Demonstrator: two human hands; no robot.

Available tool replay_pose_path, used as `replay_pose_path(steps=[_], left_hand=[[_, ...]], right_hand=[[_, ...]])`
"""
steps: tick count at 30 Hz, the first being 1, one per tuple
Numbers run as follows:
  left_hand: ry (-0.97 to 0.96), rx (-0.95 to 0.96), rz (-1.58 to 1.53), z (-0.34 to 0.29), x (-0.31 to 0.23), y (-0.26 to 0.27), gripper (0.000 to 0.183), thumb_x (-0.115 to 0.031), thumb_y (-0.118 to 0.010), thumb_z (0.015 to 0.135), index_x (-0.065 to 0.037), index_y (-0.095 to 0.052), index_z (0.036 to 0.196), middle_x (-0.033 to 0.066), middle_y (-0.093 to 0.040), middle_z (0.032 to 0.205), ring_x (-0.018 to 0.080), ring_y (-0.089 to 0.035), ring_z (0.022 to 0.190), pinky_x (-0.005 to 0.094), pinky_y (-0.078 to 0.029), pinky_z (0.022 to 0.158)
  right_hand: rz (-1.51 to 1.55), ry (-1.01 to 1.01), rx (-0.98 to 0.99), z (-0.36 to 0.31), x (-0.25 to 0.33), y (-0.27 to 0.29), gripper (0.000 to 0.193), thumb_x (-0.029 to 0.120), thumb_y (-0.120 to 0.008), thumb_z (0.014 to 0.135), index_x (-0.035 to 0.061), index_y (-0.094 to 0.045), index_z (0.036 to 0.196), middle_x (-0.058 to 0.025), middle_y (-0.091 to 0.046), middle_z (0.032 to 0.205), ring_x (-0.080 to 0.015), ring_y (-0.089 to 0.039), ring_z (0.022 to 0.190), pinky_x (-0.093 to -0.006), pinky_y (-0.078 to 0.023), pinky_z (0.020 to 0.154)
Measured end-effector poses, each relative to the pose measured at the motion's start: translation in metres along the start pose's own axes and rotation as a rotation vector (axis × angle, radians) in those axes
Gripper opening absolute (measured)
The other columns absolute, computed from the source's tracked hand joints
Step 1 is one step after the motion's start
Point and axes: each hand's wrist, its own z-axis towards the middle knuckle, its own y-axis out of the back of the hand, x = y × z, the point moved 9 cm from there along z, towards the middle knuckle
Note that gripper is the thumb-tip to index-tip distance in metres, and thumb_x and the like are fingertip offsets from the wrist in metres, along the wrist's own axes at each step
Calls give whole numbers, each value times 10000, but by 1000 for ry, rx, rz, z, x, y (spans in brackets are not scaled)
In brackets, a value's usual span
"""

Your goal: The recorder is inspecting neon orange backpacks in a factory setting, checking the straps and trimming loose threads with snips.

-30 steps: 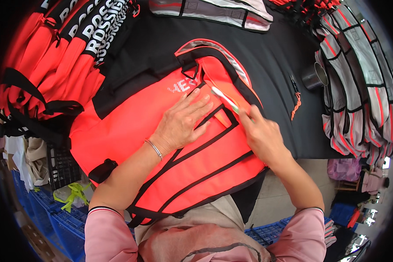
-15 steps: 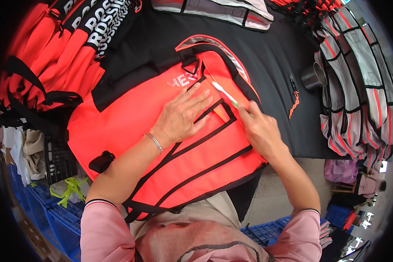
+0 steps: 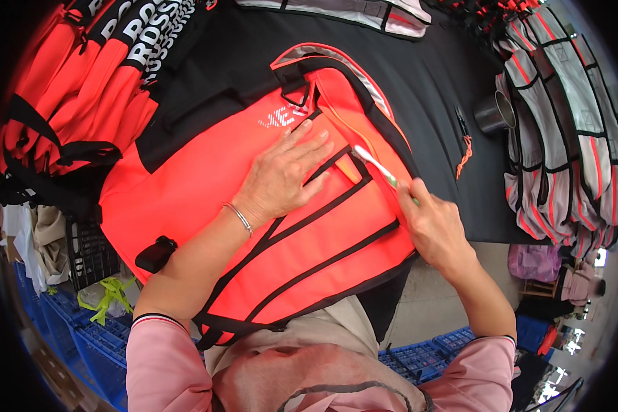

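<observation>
A bright coral-red bag (image 3: 192,192) with black trim lies across the black-covered table in front of me. My left hand (image 3: 285,172) rests flat on it, fingers stretched toward the upper trim. My right hand (image 3: 432,220) grips a toothbrush (image 3: 376,165) with a white head and a green-and-white handle. The brush head lies over the bag's black strip, by a small orange patch (image 3: 350,169). A black buckle loop (image 3: 295,90) sits near the bag's upper corner, beside a raised flap (image 3: 343,58) with grey lining.
Red-and-black bag pieces (image 3: 82,103) are stacked at the left. Grey pieces with red stripes (image 3: 563,130) pile up at the right, beside a metal cup (image 3: 493,113). A black pen-like tool (image 3: 462,123) with orange cord lies nearby. Blue crates (image 3: 96,350) stand below left.
My right hand and the toothbrush have moved down and to the right along the bag. My left hand stays pressed on the bag, which has barely shifted.
</observation>
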Motion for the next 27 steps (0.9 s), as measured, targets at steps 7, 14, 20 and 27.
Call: replay_pose_path(steps=[7, 14, 20, 27], left_hand=[[-4, -11, -4, 0, 0, -3, 427, -223, -720, 857, -116, -648, 1264, 55, -609, 1345, 288, -459, 1362, 388, -442, 1092], [-16, 2, -10, 5, -3, -3, 396, -248, -699, 867, -100, -666, 1233, 62, -619, 1329, 277, -455, 1365, 393, -437, 1091], [20, -17, -61, 0, 3, -1, 393, -243, -704, 863, -94, -667, 1225, 69, -622, 1321, 283, -467, 1355, 404, -441, 1088], [-19, -41, 17, 3, -2, 1, 406, -216, -734, 832, -113, -674, 1220, 67, -634, 1307, 295, -498, 1329, 388, -489, 1037]], right_hand=[[50, 4, 19, 7, -5, -7, 233, 12, -597, 815, -37, -574, 1041, -106, -499, 915, -222, -643, 637, -367, -525, 519], [77, -77, 104, -18, -13, -7, 273, -8, -603, 789, -57, -562, 1054, -128, -494, 923, -260, -649, 642, -395, -522, 524], [137, -58, 110, -42, -13, 0, 283, -12, -597, 798, -44, -566, 1077, -127, -497, 929, -272, -647, 638, -396, -530, 531], [146, -75, -53, 1, -18, -11, 316, -26, -581, 795, -39, -548, 1109, -134, -508, 939, -309, -647, 627, -422, -531, 533]])
